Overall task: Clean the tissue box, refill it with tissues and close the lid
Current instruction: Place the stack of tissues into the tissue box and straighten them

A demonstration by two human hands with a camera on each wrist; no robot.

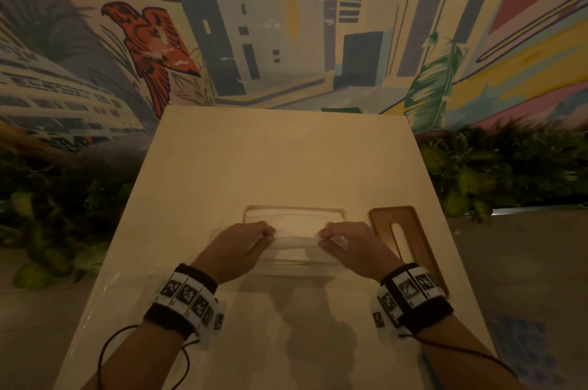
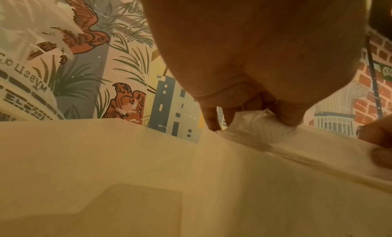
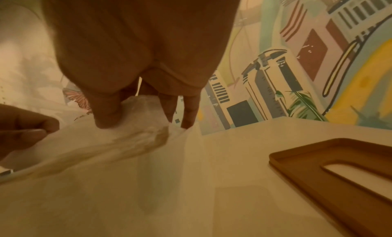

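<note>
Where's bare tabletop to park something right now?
Bare table runs from the tissue box to the far edge, and left of the left hand. Crowded: both hands grip the tissues over the box; the brown lid fills the right edge beside the right hand.

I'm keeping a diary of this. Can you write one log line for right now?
left hand: pinching tissues | right hand: pinching tissues | tissue box: open | lid: beside box on table

looks like a cafe or restaurant kind of spot tbh: huge painted mural (image 1: 286,23) of city buildings, red birds and palm leaves on the wall past the hands, leafy plants (image 1: 496,173) either side of the pale table (image 1: 286,151) they're working at
</note>
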